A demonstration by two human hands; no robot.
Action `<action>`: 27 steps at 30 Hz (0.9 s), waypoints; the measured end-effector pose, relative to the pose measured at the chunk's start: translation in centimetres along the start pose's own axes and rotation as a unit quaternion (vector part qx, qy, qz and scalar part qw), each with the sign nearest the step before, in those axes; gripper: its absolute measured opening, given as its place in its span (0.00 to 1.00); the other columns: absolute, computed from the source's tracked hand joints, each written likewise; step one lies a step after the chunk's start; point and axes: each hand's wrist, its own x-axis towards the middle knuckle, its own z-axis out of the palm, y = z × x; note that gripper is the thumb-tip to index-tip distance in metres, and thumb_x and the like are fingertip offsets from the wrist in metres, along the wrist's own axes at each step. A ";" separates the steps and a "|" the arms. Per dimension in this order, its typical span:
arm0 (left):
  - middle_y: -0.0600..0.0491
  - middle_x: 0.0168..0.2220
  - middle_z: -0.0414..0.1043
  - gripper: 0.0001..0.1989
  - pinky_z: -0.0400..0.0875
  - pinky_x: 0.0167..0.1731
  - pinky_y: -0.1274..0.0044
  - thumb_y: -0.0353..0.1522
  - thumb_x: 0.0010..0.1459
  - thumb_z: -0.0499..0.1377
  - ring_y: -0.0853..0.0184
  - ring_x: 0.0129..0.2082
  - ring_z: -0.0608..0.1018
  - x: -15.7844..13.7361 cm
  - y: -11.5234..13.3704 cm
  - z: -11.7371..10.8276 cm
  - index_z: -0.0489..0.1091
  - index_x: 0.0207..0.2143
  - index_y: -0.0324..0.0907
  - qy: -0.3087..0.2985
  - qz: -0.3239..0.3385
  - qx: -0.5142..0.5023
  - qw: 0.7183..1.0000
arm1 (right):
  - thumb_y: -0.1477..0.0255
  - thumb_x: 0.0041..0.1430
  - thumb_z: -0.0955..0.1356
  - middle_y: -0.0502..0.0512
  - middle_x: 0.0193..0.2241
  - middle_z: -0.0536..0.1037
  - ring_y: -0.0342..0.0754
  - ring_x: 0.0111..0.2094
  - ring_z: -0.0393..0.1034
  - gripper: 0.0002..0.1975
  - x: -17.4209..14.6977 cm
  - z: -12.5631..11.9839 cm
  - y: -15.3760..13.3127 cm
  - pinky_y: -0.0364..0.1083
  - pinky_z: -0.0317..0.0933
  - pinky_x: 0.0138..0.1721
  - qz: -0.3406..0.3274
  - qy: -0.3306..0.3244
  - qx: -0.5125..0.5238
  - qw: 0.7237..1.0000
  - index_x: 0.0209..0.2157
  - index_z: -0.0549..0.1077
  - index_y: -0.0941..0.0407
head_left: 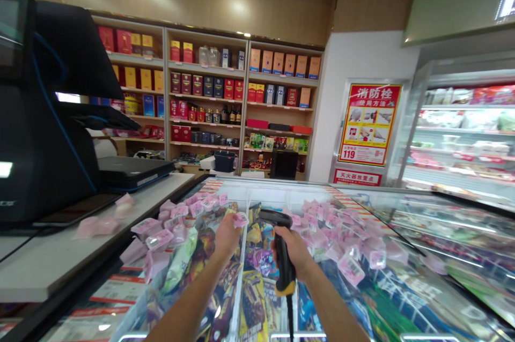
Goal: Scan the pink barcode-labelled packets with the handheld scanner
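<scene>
Shop interior: shelving [166,95] with boxes and bottles runs along the wall behind the glass-topped freezer [265,190]; box print too small to read. Beyond the freezer's far right, a red-and-yellow poster [368,125] reads 消防栓 使用方法, "119" at its lower left. Red sign [358,177] right under it: 灭火器放置点. Lit display fridge [462,127] further right. Left of the freezer: white counter [52,261] carrying a black terminal [60,117], a few loose pink packs [96,227] beside it.

Hands, both over the freezer's middle. Left hand [227,236]: nearly closed, pinching one small pink pack [240,219] by thumb and fingers; white label on the pack, print unreadable. Right hand [293,248]: wrapped around the grip of a black-and-yellow barcode scanner [285,264], cable hanging from its base. Trigger state: can't tell.

Held pack sits at the left fingertips, left of the scanner head, near it but not touching. More labelled pink packs heaped on the freezer top: left heap [161,237] outside the left hand, right heap [352,269] outside the right. Colourful packaged goods [253,304] show through the freezer glass below both arms.
</scene>
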 end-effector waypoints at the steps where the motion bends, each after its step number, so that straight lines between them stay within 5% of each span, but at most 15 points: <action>1: 0.51 0.38 0.67 0.13 0.66 0.35 0.69 0.35 0.52 0.51 0.68 0.36 0.71 -0.1 0.3 0.4 0.63 0.40 0.38 -0.003 -0.011 0.000 1.000 | 0.64 0.46 0.60 0.48 0.08 0.64 0.39 0.08 0.56 0.14 0.0 -0.4 -0.1 0.39 0.52 0.09 -0.005 0.009 0.003 1.000 0.18 0.62 0.60; 9: 0.50 0.41 0.66 0.14 0.66 0.36 0.68 0.34 0.52 0.51 0.67 0.38 0.70 -0.5 4.4 3.7 0.62 0.41 0.38 -0.021 -0.026 -0.017 0.999 | 0.63 0.43 0.62 0.46 0.12 0.66 0.40 0.10 0.58 0.12 0.6 -2.4 -0.7 0.40 0.54 0.09 -0.041 0.051 0.044 0.997 0.24 0.62 0.58; 18: 0.50 0.42 0.65 0.14 0.65 0.37 0.68 0.34 0.52 0.51 0.66 0.39 0.70 -1.1 6.9 5.8 0.62 0.42 0.39 -0.050 0.068 -0.038 0.996 | 0.62 0.41 0.64 0.46 0.13 0.66 0.39 0.10 0.59 0.14 0.8 -2.6 -0.8 0.39 0.54 0.09 -0.036 0.053 0.048 0.997 0.26 0.62 0.59; 22: 0.49 0.46 0.62 0.17 0.63 0.41 0.65 0.34 0.52 0.51 0.64 0.43 0.68 -0.9 5.3 3.1 0.59 0.45 0.40 -0.018 0.089 -0.001 0.996 | 0.63 0.43 0.62 0.46 0.11 0.65 0.39 0.10 0.58 0.12 0.9 -2.6 -0.4 0.39 0.53 0.09 -0.028 0.051 0.041 0.997 0.24 0.62 0.58; 27: 0.44 0.52 0.55 0.20 0.55 0.47 0.69 0.28 0.51 0.50 0.62 0.50 0.61 -0.4 -0.1 -3.8 0.56 0.48 0.37 0.053 0.052 0.096 0.993 | 0.64 0.45 0.61 0.47 0.10 0.64 0.39 0.09 0.56 0.11 0.5 -0.6 0.1 0.39 0.51 0.08 -0.009 0.015 0.024 1.000 0.20 0.62 0.59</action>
